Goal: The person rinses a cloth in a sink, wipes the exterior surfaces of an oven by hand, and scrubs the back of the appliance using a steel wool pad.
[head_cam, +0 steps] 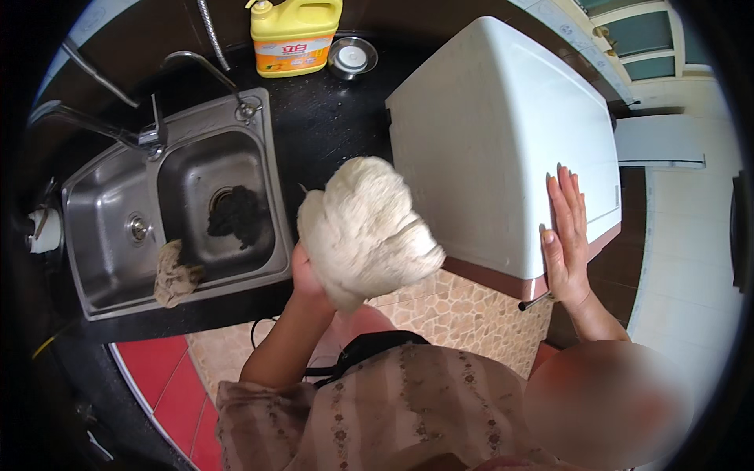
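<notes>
A bunched cream-coloured cloth is gripped in my left hand, raised between the sink and a white cabinet-like appliance. The cloth covers most of that hand's fingers. On the right, my right hand lies flat against the white face of the appliance, fingers extended and thumb apart, with nothing held. The appliance has a brown lower edge and stands at an angle on the counter.
A steel double sink is at left, with a dark cloth in one basin and a beige rag over its front edge. Behind stand faucets, a yellow detergent jug and a small metal bowl.
</notes>
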A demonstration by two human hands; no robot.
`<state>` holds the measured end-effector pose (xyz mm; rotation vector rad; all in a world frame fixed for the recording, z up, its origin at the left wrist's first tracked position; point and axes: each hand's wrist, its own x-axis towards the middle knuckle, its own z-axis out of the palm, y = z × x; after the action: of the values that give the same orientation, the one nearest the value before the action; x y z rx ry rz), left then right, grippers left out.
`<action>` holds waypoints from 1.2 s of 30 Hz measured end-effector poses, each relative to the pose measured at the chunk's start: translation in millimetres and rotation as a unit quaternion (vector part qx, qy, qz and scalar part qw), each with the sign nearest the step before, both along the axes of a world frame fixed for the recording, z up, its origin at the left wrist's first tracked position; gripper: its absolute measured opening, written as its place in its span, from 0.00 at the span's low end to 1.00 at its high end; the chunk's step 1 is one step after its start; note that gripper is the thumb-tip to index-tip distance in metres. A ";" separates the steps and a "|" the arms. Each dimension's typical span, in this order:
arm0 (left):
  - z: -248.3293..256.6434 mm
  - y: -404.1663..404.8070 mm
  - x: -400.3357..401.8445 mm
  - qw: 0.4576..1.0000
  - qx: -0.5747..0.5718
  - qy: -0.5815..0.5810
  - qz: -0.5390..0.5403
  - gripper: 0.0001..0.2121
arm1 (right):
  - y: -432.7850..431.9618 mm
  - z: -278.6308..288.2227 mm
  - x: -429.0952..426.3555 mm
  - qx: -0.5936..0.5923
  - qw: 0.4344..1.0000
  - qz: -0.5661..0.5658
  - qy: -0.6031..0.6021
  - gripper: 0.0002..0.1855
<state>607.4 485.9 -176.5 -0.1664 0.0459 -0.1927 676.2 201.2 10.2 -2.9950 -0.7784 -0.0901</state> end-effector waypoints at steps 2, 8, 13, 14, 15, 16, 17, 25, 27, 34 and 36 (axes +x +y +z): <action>4.5 -2.8 0.6 0.999 -0.027 -0.011 0.017 0.28 | 1.4 -1.2 -0.5 0.017 1.000 -0.009 0.004 0.28; 43.4 -5.3 1.6 0.999 -0.005 -0.018 -0.039 0.27 | 1.5 -3.5 -1.9 0.043 0.998 -0.039 0.003 0.26; 60.3 -11.8 -6.3 0.998 0.033 -0.048 -0.028 0.27 | -8.2 -6.8 -1.3 0.126 0.991 -0.040 0.003 0.26; 63.2 -14.0 -8.3 0.997 0.035 -0.059 -0.025 0.27 | -9.5 -9.4 -0.3 0.176 0.984 -0.034 -0.016 0.25; 65.3 -15.4 -11.2 0.997 0.049 -0.055 -0.024 0.27 | -13.4 -12.4 -1.3 0.228 0.972 -0.049 0.001 0.25; 66.9 -15.6 -14.3 0.996 0.062 -0.052 -0.022 0.27 | -18.0 -15.1 -3.0 0.280 0.958 -0.064 0.016 0.25; 68.9 -16.3 -17.0 0.996 0.075 -0.050 -0.021 0.27 | -21.5 -14.8 -6.2 0.330 0.940 -0.078 0.031 0.25; 73.0 -16.0 -37.2 0.993 0.104 -0.057 0.020 0.26 | -12.3 -11.9 -30.6 0.472 0.877 -0.085 0.042 0.23; 71.9 -16.5 -40.4 0.992 0.107 -0.055 0.026 0.26 | -16.2 -11.5 -24.9 0.450 0.887 -0.089 0.049 0.22; 50.1 -22.2 -43.9 0.962 0.256 -0.067 0.064 0.24 | -14.0 -15.6 18.7 0.250 0.968 -0.032 -0.011 0.23; 52.6 -48.0 -39.8 0.906 0.394 -0.121 0.094 0.26 | -10.4 -13.8 26.8 0.120 0.992 -0.003 -0.043 0.23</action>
<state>567.6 437.9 -124.0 0.6625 -0.1404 0.0108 703.1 190.8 -3.6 -2.7818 -0.7083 -0.2927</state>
